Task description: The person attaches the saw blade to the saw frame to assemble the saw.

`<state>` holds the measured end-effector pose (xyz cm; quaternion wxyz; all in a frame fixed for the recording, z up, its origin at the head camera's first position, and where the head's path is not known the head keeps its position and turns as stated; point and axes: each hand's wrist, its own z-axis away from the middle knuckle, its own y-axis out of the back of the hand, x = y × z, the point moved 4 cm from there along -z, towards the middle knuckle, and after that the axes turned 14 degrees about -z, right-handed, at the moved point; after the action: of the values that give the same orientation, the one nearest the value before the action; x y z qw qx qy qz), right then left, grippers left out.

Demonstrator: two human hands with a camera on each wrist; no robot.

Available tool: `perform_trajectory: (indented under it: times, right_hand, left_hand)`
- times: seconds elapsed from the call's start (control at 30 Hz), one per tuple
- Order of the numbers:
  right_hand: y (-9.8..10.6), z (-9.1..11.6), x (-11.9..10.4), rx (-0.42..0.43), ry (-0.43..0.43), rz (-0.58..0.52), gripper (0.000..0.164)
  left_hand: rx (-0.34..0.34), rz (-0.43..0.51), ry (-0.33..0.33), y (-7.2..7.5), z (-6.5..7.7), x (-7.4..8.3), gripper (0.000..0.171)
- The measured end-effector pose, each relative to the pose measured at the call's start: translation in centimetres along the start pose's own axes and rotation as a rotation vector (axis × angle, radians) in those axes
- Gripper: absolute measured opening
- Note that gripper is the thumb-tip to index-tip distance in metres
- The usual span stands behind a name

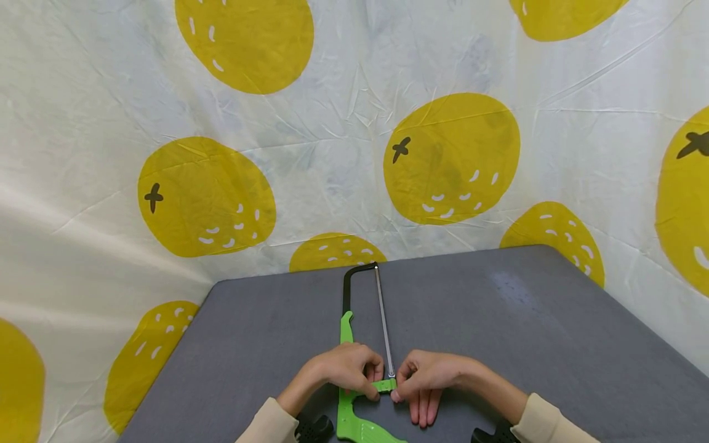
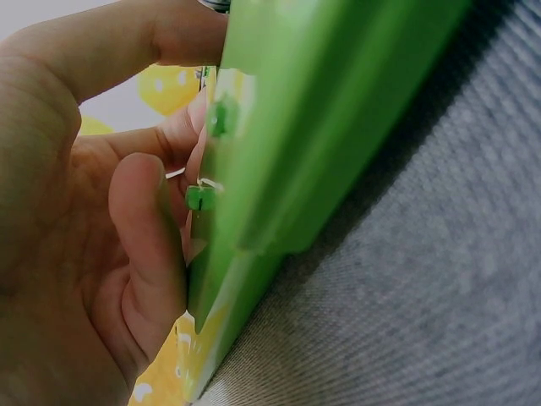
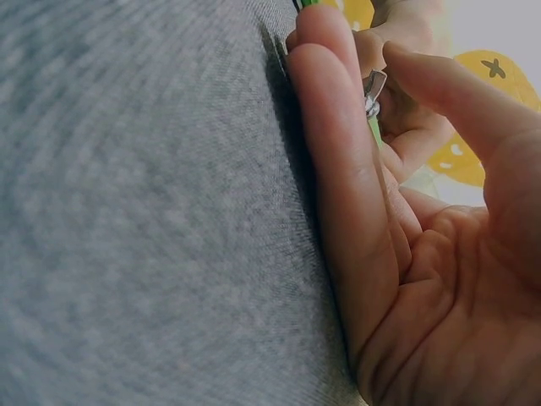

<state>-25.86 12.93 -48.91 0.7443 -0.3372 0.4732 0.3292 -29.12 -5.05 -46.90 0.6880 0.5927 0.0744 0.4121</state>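
A hacksaw lies on the grey table, its black frame end pointing away and its green handle toward me. Its thin silver blade runs along the right side, into a short green arm near the handle. My left hand grips that green arm with thumb and fingers. At the arm's outer end, my right hand has thumb and index finger pinched, its other fingers stretched along the table. A small metal fitting, like a wing nut, shows between the right thumb and fingers; exact contact is partly hidden.
The grey cloth-covered table reaches back to a white sheet printed with yellow fruit, which hangs behind and at both sides. Black wrist gear sits below the left wrist.
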Motion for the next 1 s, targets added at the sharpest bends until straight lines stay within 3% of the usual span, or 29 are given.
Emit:
perform_trajectory:
  times: [0.47, 1.0]
  right_hand:
    - [0.08, -0.17, 0.16, 0.044, -0.002, -0.008, 0.023]
    - [-0.12, -0.21, 0.34, 0.031, -0.007, -0.008, 0.018]
  left_hand:
    - [0.014, -0.021, 0.004, -0.01, 0.00, 0.05, 0.016]
    - [0.015, -0.026, 0.001, -0.20, 0.02, 0.04, 0.016]
